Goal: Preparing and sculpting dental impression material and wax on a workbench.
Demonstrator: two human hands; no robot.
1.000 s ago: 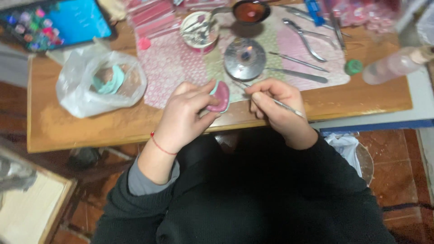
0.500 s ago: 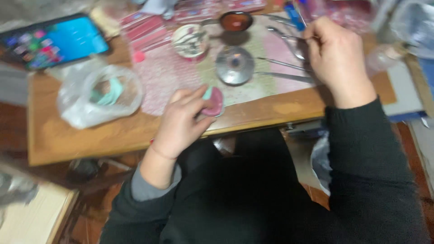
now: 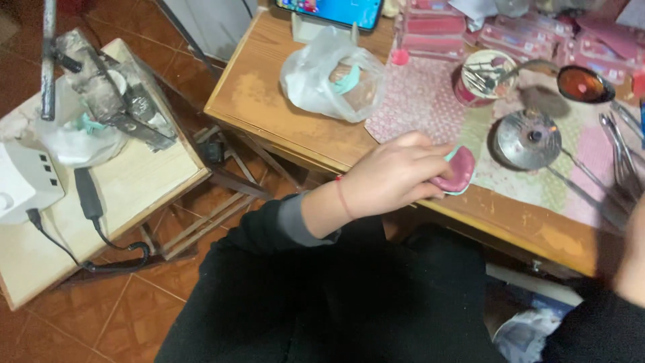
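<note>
The wooden desk (image 3: 269, 101) fills the upper right of the view; a pale wooden side table (image 3: 134, 195) stands well apart beyond the desk's left corner and carries a grey metal press-like device (image 3: 114, 94), a white box unit (image 3: 23, 181) and a black cable (image 3: 101, 235). A pink and green patterned cloth mat (image 3: 416, 101) covers the desk's far and right portion. A clear plastic bag holding teal and tan pieces (image 3: 332, 77) sits near the far left edge, just below a propped screen device (image 3: 332, 10). On the mat stand a round shiny metal lid with a knob (image 3: 531, 138), a small pink cup holding metal instruments (image 3: 480, 81), a dark amber-filled ladle-like bowl (image 3: 581, 84) and loose steel hand tools (image 3: 621, 144) toward the right edge. The left hand (image 3: 390, 178), a red thread at the wrist, has its fingers closed around a pink wax-like curved plate on a teal base (image 3: 458, 173), held at the desk's near edge, partly over the drop. The right hand (image 3: 635, 255) shows only as a blurred sliver at the right margin; its grip cannot be told. Risk, as a judgement: the plate sits over the near edge, so a loosened hold would likely drop it to the tiled floor (image 3: 87, 323); firm pressure could deform soft material.
</note>
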